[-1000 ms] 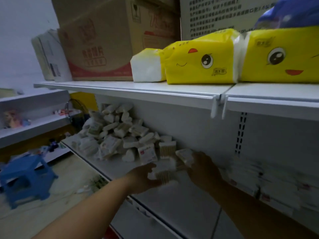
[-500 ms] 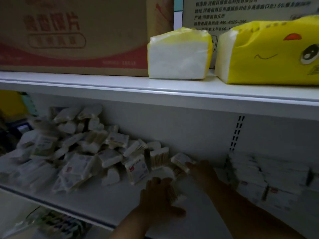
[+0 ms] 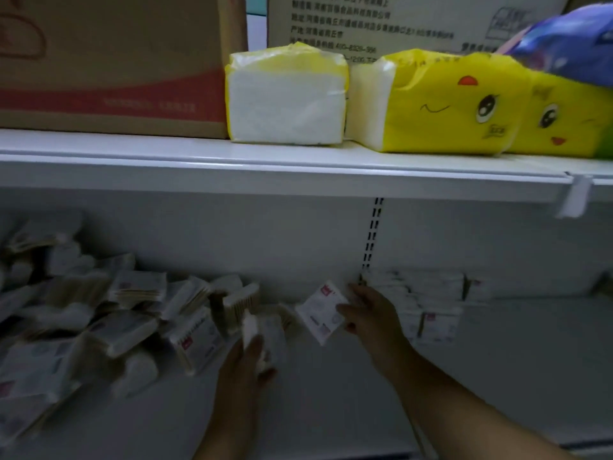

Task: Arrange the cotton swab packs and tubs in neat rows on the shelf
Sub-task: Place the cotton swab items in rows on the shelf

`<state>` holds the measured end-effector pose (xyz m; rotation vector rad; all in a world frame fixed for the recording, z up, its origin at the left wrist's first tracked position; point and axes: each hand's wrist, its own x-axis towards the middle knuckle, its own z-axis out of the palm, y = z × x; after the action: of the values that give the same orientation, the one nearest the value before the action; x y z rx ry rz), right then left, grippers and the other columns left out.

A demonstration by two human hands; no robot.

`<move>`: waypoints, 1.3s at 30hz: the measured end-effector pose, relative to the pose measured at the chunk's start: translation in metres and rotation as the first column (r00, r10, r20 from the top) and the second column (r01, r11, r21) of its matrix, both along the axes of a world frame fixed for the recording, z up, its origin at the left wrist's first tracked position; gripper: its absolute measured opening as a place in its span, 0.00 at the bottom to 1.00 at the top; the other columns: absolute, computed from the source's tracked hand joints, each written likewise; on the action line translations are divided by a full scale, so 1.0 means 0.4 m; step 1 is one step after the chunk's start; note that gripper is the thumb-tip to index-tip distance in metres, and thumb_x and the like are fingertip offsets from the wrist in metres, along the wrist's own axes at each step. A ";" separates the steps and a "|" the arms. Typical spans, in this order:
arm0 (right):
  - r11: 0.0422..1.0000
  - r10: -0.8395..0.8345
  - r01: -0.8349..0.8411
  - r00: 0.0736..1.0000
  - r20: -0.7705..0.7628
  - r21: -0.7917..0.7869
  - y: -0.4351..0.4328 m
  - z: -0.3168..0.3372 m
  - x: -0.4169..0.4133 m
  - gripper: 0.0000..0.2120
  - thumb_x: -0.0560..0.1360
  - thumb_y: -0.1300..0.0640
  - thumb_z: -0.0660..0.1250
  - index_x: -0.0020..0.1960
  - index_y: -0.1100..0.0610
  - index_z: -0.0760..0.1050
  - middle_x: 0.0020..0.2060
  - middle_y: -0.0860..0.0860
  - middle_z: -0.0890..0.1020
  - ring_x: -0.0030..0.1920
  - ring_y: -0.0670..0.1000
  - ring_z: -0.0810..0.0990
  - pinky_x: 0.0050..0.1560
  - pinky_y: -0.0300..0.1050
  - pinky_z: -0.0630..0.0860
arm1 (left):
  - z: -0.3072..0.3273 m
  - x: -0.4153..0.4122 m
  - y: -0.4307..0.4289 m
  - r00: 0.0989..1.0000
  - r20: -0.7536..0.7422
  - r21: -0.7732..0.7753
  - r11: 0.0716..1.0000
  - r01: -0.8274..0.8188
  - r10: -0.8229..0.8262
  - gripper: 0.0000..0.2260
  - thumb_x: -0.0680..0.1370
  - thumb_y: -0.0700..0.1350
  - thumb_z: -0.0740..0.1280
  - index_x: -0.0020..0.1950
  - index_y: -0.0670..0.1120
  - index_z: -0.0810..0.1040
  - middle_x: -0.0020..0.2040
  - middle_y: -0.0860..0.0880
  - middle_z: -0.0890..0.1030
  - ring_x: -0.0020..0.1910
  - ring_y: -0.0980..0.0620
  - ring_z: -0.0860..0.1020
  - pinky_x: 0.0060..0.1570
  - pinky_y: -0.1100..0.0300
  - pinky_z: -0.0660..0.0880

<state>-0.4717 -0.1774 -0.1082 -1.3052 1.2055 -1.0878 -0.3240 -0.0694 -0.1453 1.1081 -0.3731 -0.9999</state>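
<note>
A loose heap of white cotton swab packs (image 3: 99, 313) covers the left part of the lower white shelf (image 3: 331, 410). My left hand (image 3: 247, 363) grips one small pack (image 3: 265, 336) at the heap's right edge. My right hand (image 3: 368, 313) holds a flat white pack with a red mark (image 3: 320, 310), tilted and lifted off the shelf. Just right of that hand, a stacked row of packs (image 3: 428, 303) stands against the shelf's back wall.
The upper shelf (image 3: 298, 167) overhangs the work area. On it stand a brown carton (image 3: 109, 61), a white tissue pack (image 3: 285, 97) and yellow tissue packs (image 3: 441, 104). A perforated upright (image 3: 373, 234) runs down the back wall.
My right hand has lifted a red-marked pack and carried it right, toward the stacked row. My left hand now grips another pack from the heap. The view shifted right.
</note>
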 end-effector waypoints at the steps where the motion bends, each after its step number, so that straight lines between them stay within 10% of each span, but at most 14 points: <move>1: 1.000 -0.012 0.012 1.000 0.014 -0.001 0.007 0.012 -0.023 0.15 0.71 0.69 0.68 0.57 0.59 0.75 0.51 0.58 0.80 0.46 0.56 0.80 0.37 0.42 0.76 | 0.009 -0.011 -0.004 0.972 -0.227 -0.076 0.996 0.042 -0.059 0.09 0.80 0.42 0.60 0.57 0.45 0.76 0.52 0.45 0.80 0.53 0.45 0.77 0.49 0.49 0.77; 4: 0.999 0.013 -0.016 0.996 0.092 0.028 0.018 0.035 -0.091 0.10 0.72 0.71 0.66 0.50 0.61 0.76 0.43 0.58 0.80 0.39 0.54 0.78 0.33 0.39 0.76 | 0.039 -0.056 -0.012 0.852 -0.487 -0.194 0.975 0.107 -0.190 0.11 0.78 0.39 0.55 0.55 0.42 0.75 0.52 0.42 0.80 0.53 0.42 0.76 0.55 0.42 0.72; 11: 0.998 0.023 -0.032 0.989 0.145 0.056 -0.017 0.041 -0.240 0.09 0.73 0.70 0.67 0.50 0.60 0.76 0.39 0.54 0.79 0.39 0.53 0.78 0.41 0.46 0.75 | 0.030 -0.172 -0.072 0.872 -0.408 -0.087 0.962 0.258 -0.271 0.10 0.75 0.35 0.56 0.46 0.44 0.75 0.34 0.45 0.83 0.38 0.46 0.78 0.37 0.55 0.73; 16: 0.997 0.015 -0.008 0.996 0.084 -0.081 -0.077 0.066 -0.395 0.11 0.71 0.71 0.68 0.46 0.56 0.77 0.41 0.53 0.81 0.40 0.50 0.80 0.36 0.40 0.77 | 0.033 -0.239 -0.130 0.937 0.077 0.043 0.940 0.338 -0.341 0.11 0.68 0.30 0.67 0.48 0.41 0.78 0.40 0.46 0.84 0.40 0.47 0.81 0.32 0.58 0.79; 21: 0.966 0.031 -0.093 0.969 -0.246 -0.243 -0.146 0.046 -0.532 0.11 0.69 0.67 0.73 0.41 0.51 0.79 0.39 0.48 0.82 0.42 0.49 0.80 0.43 0.41 0.76 | 0.069 -0.300 -0.214 0.598 0.725 0.213 0.936 0.279 -0.343 0.16 0.63 0.39 0.76 0.42 0.55 0.76 0.40 0.56 0.80 0.39 0.56 0.78 0.36 0.67 0.72; 25: 0.887 0.052 -0.256 0.882 -0.468 -0.385 -0.161 -0.024 -0.551 0.15 0.68 0.65 0.75 0.40 0.46 0.75 0.42 0.46 0.79 0.43 0.42 0.78 0.41 0.27 0.70 | 0.039 -0.352 -0.262 0.384 0.882 0.239 0.961 0.136 -0.274 0.12 0.65 0.42 0.74 0.37 0.56 0.73 0.38 0.54 0.77 0.40 0.54 0.75 0.36 0.66 0.69; 31: 0.803 -0.040 -0.298 0.837 -0.546 -0.516 -0.197 -0.119 -0.530 0.06 0.72 0.59 0.71 0.49 0.56 0.79 0.48 0.48 0.75 0.47 0.48 0.78 0.49 0.32 0.75 | -0.032 -0.394 -0.245 0.572 0.818 0.090 0.996 -0.010 -0.068 0.17 0.67 0.37 0.72 0.46 0.57 0.74 0.42 0.56 0.81 0.38 0.65 0.78 0.43 0.62 0.75; 39: 0.584 -0.239 -0.359 0.781 -0.576 -0.728 -0.183 -0.184 -0.529 0.21 0.68 0.49 0.68 0.59 0.52 0.72 0.60 0.50 0.70 0.57 0.46 0.72 0.54 0.30 0.70 | -0.116 -0.401 -0.245 0.662 0.750 0.039 0.999 -0.012 -0.021 0.28 0.64 0.55 0.75 0.62 0.56 0.71 0.52 0.56 0.82 0.50 0.61 0.80 0.48 0.62 0.78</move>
<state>-0.6833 -0.2507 -0.1818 -2.6090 1.0974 -1.2502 -0.4845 -0.1673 -0.1918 1.5384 -1.0343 -0.4948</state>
